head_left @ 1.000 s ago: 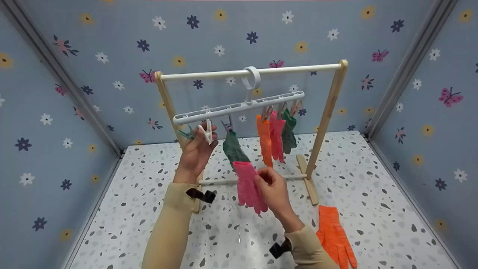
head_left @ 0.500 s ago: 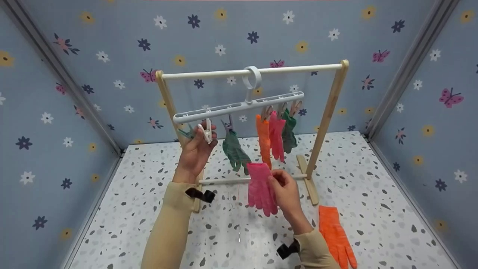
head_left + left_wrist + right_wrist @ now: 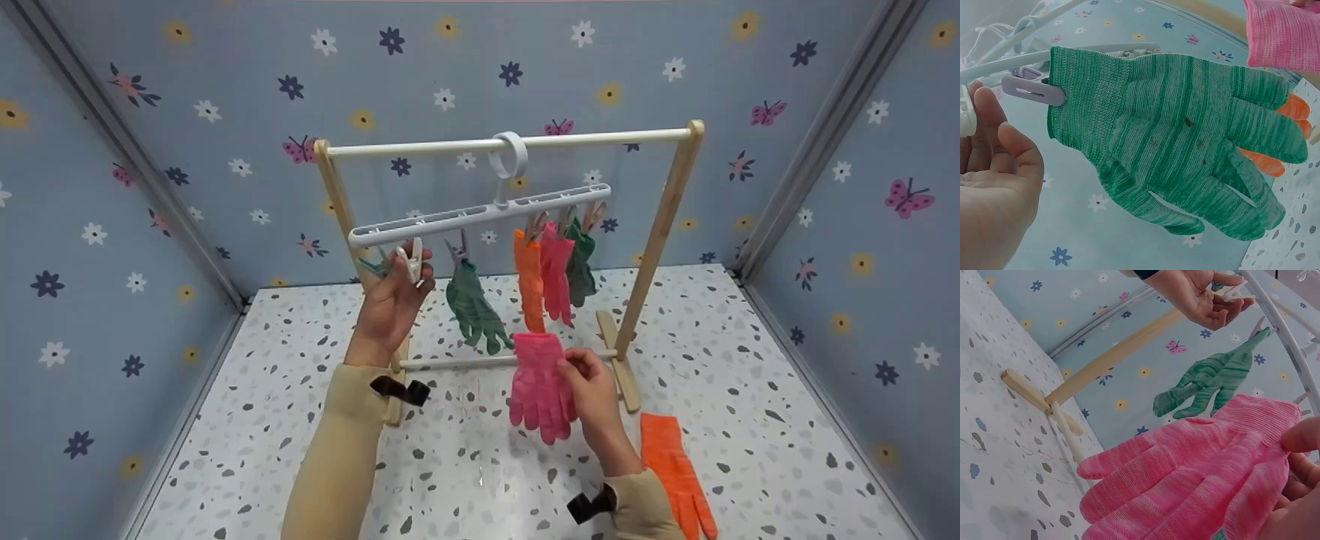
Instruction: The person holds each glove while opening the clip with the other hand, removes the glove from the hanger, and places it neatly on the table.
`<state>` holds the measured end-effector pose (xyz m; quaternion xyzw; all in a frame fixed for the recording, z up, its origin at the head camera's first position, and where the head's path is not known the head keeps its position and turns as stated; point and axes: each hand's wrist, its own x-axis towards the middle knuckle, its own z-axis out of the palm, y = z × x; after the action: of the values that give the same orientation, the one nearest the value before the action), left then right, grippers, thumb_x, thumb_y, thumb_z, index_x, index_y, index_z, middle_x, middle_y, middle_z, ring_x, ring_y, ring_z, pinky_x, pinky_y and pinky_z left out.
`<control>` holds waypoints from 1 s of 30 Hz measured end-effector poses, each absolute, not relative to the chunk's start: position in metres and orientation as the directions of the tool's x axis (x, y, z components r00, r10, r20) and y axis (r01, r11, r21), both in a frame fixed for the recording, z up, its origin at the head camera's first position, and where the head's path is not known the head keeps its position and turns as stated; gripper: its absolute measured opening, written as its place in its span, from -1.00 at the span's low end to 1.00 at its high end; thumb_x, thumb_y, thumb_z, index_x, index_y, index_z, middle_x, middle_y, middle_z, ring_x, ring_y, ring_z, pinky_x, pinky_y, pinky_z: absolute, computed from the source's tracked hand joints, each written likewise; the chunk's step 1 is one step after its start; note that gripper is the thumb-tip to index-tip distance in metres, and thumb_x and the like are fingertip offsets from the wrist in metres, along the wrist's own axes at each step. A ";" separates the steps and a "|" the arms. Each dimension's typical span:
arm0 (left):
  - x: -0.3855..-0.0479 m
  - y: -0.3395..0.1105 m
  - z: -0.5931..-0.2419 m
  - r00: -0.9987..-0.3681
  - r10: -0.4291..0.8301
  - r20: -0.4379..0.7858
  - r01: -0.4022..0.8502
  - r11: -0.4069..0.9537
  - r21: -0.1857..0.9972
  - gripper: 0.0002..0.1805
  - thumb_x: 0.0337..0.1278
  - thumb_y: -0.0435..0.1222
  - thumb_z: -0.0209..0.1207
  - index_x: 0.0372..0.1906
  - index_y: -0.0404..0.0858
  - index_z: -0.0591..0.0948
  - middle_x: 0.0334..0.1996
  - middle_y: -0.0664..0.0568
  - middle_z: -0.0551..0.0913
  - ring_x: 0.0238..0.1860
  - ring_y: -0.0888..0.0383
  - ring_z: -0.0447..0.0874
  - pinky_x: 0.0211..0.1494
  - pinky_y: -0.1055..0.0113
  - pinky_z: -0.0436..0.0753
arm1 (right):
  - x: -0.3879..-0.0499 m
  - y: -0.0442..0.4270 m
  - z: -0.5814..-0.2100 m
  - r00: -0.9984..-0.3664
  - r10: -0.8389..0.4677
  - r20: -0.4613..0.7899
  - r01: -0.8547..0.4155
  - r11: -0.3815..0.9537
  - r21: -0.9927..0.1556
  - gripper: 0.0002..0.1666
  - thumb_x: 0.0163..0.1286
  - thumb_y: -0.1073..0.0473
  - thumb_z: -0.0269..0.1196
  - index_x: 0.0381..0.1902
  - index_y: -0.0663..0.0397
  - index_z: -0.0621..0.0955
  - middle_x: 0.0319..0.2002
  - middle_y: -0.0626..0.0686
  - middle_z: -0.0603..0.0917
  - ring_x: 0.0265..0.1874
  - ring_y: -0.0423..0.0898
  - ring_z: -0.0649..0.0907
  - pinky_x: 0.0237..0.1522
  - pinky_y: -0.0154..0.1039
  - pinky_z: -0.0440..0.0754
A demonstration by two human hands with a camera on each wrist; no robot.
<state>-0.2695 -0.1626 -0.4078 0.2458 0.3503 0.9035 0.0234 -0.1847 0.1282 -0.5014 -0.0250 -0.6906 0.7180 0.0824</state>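
My left hand [image 3: 384,315] holds a white clothespin [image 3: 415,262] under the left end of a white clip hanger [image 3: 446,223]. With thumb and fingers, my right hand [image 3: 600,397] pinches the side edge of a pink knit glove [image 3: 536,382], its cuff up and fingers down, apart from the hanger. Between the hands a green glove [image 3: 1168,129] hangs by its cuff from a purple clothespin [image 3: 1033,90]. In the right wrist view the pink glove [image 3: 1207,472] fills the lower part, and the left hand [image 3: 1202,298] is at the top.
The hanger hooks over the top bar [image 3: 420,148] of a wooden rack. An orange glove [image 3: 529,277], a second pink glove [image 3: 556,277] and a darker green glove [image 3: 580,270] hang at right. Another orange glove [image 3: 675,472] lies on the speckled surface. A green clothespin [image 3: 373,264] hangs far left.
My right hand has moved right and slightly down with the pink glove, away from the hanging green glove, which is now fully uncovered. My left hand stays at the white clothespin.
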 end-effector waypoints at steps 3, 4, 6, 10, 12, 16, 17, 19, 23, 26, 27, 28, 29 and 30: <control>-0.270 -0.163 -0.407 -0.874 0.220 0.434 0.130 -0.755 0.643 -0.61 0.27 -0.15 0.28 0.12 -0.21 0.54 -0.03 -0.09 0.59 -0.14 0.09 0.54 0.01 0.25 0.49 | -0.184 0.133 -0.503 -0.986 0.160 0.047 -0.056 -0.054 -0.997 -0.81 0.48 0.28 0.18 -0.02 0.29 0.55 -0.21 0.16 0.60 -0.22 0.03 0.54 -0.17 -0.31 0.53; -0.271 -0.163 -0.407 -0.873 0.218 0.436 0.131 -0.756 0.641 -0.61 0.27 -0.16 0.28 0.12 -0.22 0.54 -0.04 -0.09 0.59 -0.14 0.09 0.54 0.01 0.25 0.49 | -0.184 0.134 -0.504 -0.986 0.162 0.038 -0.049 -0.060 -0.997 -0.80 0.49 0.28 0.17 -0.02 0.29 0.55 -0.21 0.15 0.60 -0.22 0.02 0.54 -0.16 -0.32 0.53; -0.271 -0.163 -0.406 -0.873 0.213 0.439 0.133 -0.761 0.635 -0.60 0.27 -0.17 0.28 0.13 -0.22 0.52 -0.04 -0.10 0.60 -0.14 0.09 0.55 0.00 0.24 0.49 | -0.183 0.138 -0.506 -0.985 0.168 0.021 -0.033 -0.071 -0.997 -0.80 0.49 0.28 0.17 -0.01 0.28 0.55 -0.20 0.14 0.60 -0.21 0.01 0.54 -0.15 -0.33 0.53; -0.271 -0.163 -0.405 -0.875 0.201 0.441 0.137 -0.771 0.622 -0.58 0.27 -0.18 0.28 0.15 -0.24 0.50 -0.05 -0.12 0.60 -0.15 0.07 0.56 0.00 0.23 0.51 | -0.183 0.145 -0.511 -0.982 0.190 0.016 -0.034 -0.089 -0.995 -0.80 0.47 0.31 0.19 -0.02 0.32 0.56 -0.21 0.14 0.62 -0.23 -0.01 0.56 -0.15 -0.33 0.54; -0.271 -0.163 -0.405 -0.877 0.194 0.439 0.138 -0.774 0.618 -0.57 0.27 -0.19 0.28 0.15 -0.24 0.49 -0.05 -0.13 0.61 -0.15 0.07 0.57 0.00 0.23 0.51 | -0.182 0.148 -0.513 -0.979 0.205 0.013 -0.033 -0.092 -0.995 -0.81 0.46 0.32 0.20 -0.04 0.33 0.57 -0.21 0.14 0.62 -0.24 -0.02 0.57 -0.15 -0.33 0.54; -0.270 -0.162 -0.406 -0.880 0.184 0.437 0.144 -0.775 0.616 -0.57 0.27 -0.19 0.29 0.16 -0.23 0.48 -0.06 -0.13 0.61 -0.16 0.07 0.57 -0.01 0.22 0.52 | -0.181 0.155 -0.516 -0.975 0.224 -0.009 -0.012 -0.089 -0.996 -0.82 0.45 0.32 0.20 -0.06 0.32 0.60 -0.22 0.11 0.63 -0.26 -0.05 0.58 -0.17 -0.33 0.54; -0.270 -0.162 -0.406 -0.880 0.184 0.437 0.143 -0.775 0.615 -0.57 0.27 -0.19 0.29 0.16 -0.23 0.47 -0.06 -0.13 0.61 -0.16 0.07 0.57 -0.01 0.23 0.52 | -0.180 0.157 -0.517 -0.974 0.228 -0.019 -0.002 -0.091 -0.996 -0.83 0.45 0.32 0.20 -0.07 0.31 0.60 -0.24 0.10 0.63 -0.27 -0.06 0.57 -0.18 -0.34 0.53; -0.270 -0.162 -0.406 -0.880 0.186 0.438 0.142 -0.776 0.614 -0.57 0.27 -0.19 0.28 0.16 -0.24 0.47 -0.06 -0.13 0.60 -0.16 0.07 0.57 -0.01 0.23 0.52 | -0.179 0.161 -0.519 -0.971 0.235 -0.043 0.020 -0.097 -0.995 -0.84 0.45 0.33 0.20 -0.08 0.31 0.59 -0.26 0.08 0.63 -0.29 -0.07 0.56 -0.20 -0.34 0.52; -0.270 -0.162 -0.406 -0.879 0.190 0.437 0.139 -0.775 0.616 -0.56 0.28 -0.17 0.28 0.15 -0.25 0.47 -0.05 -0.13 0.59 -0.16 0.07 0.56 0.00 0.23 0.50 | -0.175 0.170 -0.526 -0.966 0.246 -0.082 0.056 -0.110 -0.992 -0.86 0.44 0.34 0.18 -0.09 0.30 0.57 -0.28 0.04 0.61 -0.29 -0.09 0.55 -0.21 -0.34 0.50; -0.271 -0.162 -0.407 -0.879 0.188 0.438 0.145 -0.770 0.621 -0.56 0.28 -0.17 0.27 0.16 -0.24 0.46 -0.04 -0.13 0.58 -0.15 0.07 0.55 0.00 0.23 0.50 | -0.173 0.177 -0.531 -0.963 0.249 -0.103 0.075 -0.119 -0.990 -0.85 0.45 0.34 0.18 -0.07 0.31 0.56 -0.27 0.03 0.59 -0.28 -0.10 0.54 -0.19 -0.35 0.51; -0.270 -0.162 -0.407 -0.879 0.188 0.439 0.145 -0.770 0.621 -0.56 0.28 -0.17 0.27 0.16 -0.24 0.47 -0.04 -0.13 0.58 -0.15 0.07 0.55 -0.01 0.23 0.50 | -0.172 0.179 -0.533 -0.962 0.249 -0.113 0.085 -0.120 -0.989 -0.84 0.45 0.34 0.17 -0.07 0.30 0.55 -0.27 0.03 0.59 -0.29 -0.10 0.54 -0.21 -0.35 0.51; -0.270 -0.163 -0.407 -0.878 0.189 0.439 0.145 -0.770 0.621 -0.56 0.28 -0.17 0.27 0.16 -0.25 0.47 -0.05 -0.14 0.58 -0.16 0.07 0.55 -0.01 0.23 0.50 | -0.170 0.181 -0.535 -0.961 0.247 -0.126 0.098 -0.120 -0.988 -0.84 0.46 0.33 0.18 -0.06 0.29 0.55 -0.26 0.02 0.59 -0.29 -0.11 0.53 -0.22 -0.36 0.51; -0.270 -0.163 -0.408 -0.878 0.189 0.440 0.146 -0.770 0.622 -0.56 0.28 -0.17 0.27 0.15 -0.25 0.47 -0.05 -0.14 0.58 -0.16 0.07 0.55 -0.02 0.23 0.50 | -0.169 0.182 -0.536 -0.961 0.242 -0.133 0.108 -0.114 -0.988 -0.83 0.46 0.33 0.18 -0.05 0.29 0.56 -0.26 0.02 0.59 -0.29 -0.11 0.53 -0.23 -0.36 0.51; -0.269 -0.163 -0.409 -0.877 0.191 0.440 0.145 -0.769 0.622 -0.56 0.28 -0.17 0.27 0.15 -0.25 0.47 -0.05 -0.14 0.58 -0.16 0.07 0.55 -0.02 0.23 0.50 | -0.168 0.184 -0.538 -0.960 0.238 -0.144 0.121 -0.110 -0.987 -0.83 0.46 0.32 0.18 -0.04 0.29 0.56 -0.25 0.02 0.59 -0.29 -0.11 0.52 -0.24 -0.35 0.50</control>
<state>-0.2694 -0.1630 -0.4086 0.2475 0.3396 0.9074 0.0127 -0.1683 0.1843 -0.5378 -0.1347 -0.6660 0.7326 0.0401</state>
